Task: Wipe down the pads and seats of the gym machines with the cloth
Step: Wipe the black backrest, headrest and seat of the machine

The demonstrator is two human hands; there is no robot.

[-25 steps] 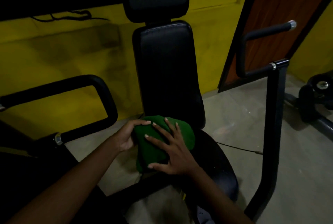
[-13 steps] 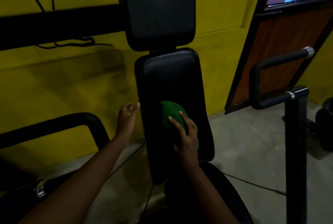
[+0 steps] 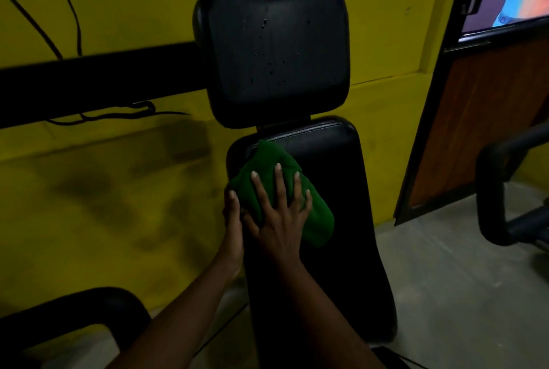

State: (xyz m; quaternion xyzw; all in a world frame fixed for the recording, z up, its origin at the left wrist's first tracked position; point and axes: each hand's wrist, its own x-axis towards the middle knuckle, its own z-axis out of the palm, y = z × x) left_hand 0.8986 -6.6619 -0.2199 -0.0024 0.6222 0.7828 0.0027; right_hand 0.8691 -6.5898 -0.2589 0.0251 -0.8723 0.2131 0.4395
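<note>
1. Green cloth is bunched on the upper-left part of the black back pad, just below the head pad.
2. Right hand lies flat on the cloth, fingers spread, pressing it to the pad.
3. Left hand is at the back pad's left edge, fingers straight, right beside the right hand, holding nothing.
4. Head pad has small specks - droplets or marks, cannot tell.
5. Yellow wall behind; black handle bar at right.
</note>
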